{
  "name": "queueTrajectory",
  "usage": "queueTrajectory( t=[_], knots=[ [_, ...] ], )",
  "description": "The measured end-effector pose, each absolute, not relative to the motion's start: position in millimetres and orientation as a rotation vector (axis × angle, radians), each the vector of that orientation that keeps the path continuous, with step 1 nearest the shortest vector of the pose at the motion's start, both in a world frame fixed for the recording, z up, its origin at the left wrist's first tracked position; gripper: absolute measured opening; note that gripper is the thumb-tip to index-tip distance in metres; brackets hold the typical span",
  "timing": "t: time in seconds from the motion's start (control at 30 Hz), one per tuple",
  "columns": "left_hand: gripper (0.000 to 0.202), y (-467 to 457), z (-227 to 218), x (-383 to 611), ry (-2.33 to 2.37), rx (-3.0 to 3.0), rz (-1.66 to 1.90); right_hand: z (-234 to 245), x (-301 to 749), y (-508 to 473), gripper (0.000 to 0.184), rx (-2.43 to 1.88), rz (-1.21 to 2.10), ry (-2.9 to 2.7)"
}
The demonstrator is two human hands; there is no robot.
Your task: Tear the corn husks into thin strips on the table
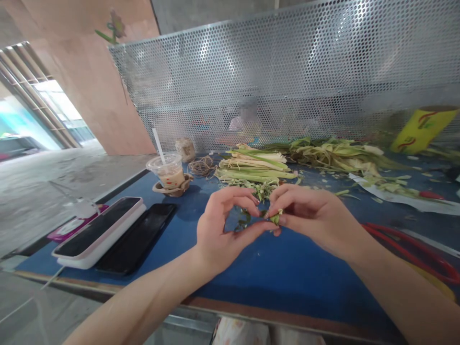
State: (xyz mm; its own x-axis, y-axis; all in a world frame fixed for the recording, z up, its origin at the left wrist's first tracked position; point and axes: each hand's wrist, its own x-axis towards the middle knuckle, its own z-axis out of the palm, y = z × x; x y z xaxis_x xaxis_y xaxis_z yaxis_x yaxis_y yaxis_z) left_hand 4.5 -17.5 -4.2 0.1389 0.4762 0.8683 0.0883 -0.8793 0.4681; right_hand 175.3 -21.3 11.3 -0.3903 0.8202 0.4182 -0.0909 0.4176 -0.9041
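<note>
Above the front of the blue table [266, 268], my two hands meet at a small green folded piece of leaf or husk [276, 218]. My right hand [309, 211] pinches it between thumb and fingers. My left hand [224, 220] curves round with its thumb tip and fingers closed in at the same piece; its exact grip is partly hidden. Dark green bits [243, 219] show through the loop of the left hand. Just behind the hands lies a heap of thin green shreds [264, 190], with a stack of pale green husk strips [255, 165] beyond it.
At left are two phones, one in a white-edged case [100, 227] and one black [138, 237], plus an iced drink cup [168, 170] and twine [201, 166]. Husks [334, 155], a yellow box [422, 132] and red handles [417, 249] are at right. A perforated metal panel [287, 72] stands behind.
</note>
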Motion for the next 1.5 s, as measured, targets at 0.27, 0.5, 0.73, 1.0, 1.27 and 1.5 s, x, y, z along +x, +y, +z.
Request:
queueTrajectory(
  t=[0.27, 0.5, 0.73, 1.0, 1.27, 1.5],
  knots=[
    [0.06, -19, -2, 4, 0.53, 2.034, 1.614, 7, 178, -19, 0.017, -0.57, 1.135, -1.596],
    [0.074, -21, -5, 4, 0.594, 2.101, 1.59, 6, 176, -20, 0.013, -0.639, 1.134, -1.588],
    [0.082, -20, -6, 4, 0.551, 2.073, 1.663, 3, 175, -16, 0.014, -0.6, 1.344, -1.56],
    [0.077, -13, -2, 2, 0.447, 2.165, 1.773, 0, 174, -16, 0.015, -0.5, 1.477, -1.53],
    [0.075, -11, 0, 0, 0.578, 2.347, 1.803, 0, 170, -16, 0.025, -0.646, 1.467, -1.531],
    [0.069, -12, -3, 4, 0.755, 1.996, 1.646, -6, 165, -14, 0.022, -0.74, 1.336, -1.477]
  ],
)
